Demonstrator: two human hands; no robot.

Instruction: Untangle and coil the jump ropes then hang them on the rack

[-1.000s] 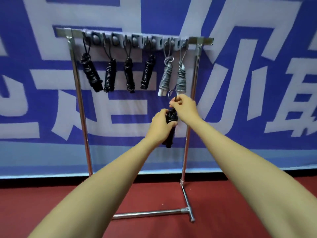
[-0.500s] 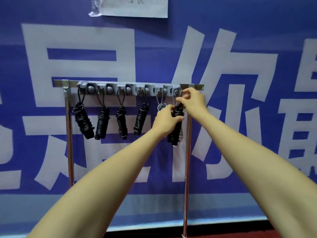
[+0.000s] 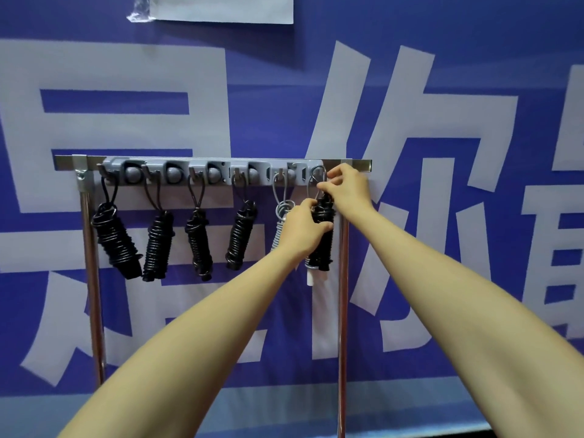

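A metal rack (image 3: 343, 279) carries a grey hook strip (image 3: 196, 175) along its top bar. Several coiled black jump ropes (image 3: 117, 241) hang from its left hooks, and a grey coiled rope (image 3: 278, 229) hangs further right. My left hand (image 3: 300, 229) is closed around a black coiled jump rope (image 3: 322, 235) at the rightmost hook. My right hand (image 3: 346, 184) pinches that rope's loop (image 3: 317, 181) up at the hook. Another grey rope with a white handle end (image 3: 311, 278) hangs behind the black bundle, mostly hidden.
A blue banner with large white characters (image 3: 410, 121) covers the wall behind the rack. A white paper sheet (image 3: 221, 7) is taped near the top. The rack's two chrome uprights (image 3: 93, 279) run down out of view.
Both hands rose with the black coiled rope from below the hanging ropes to the rightmost hook. The camera tilted upward, so the floor has left the view.
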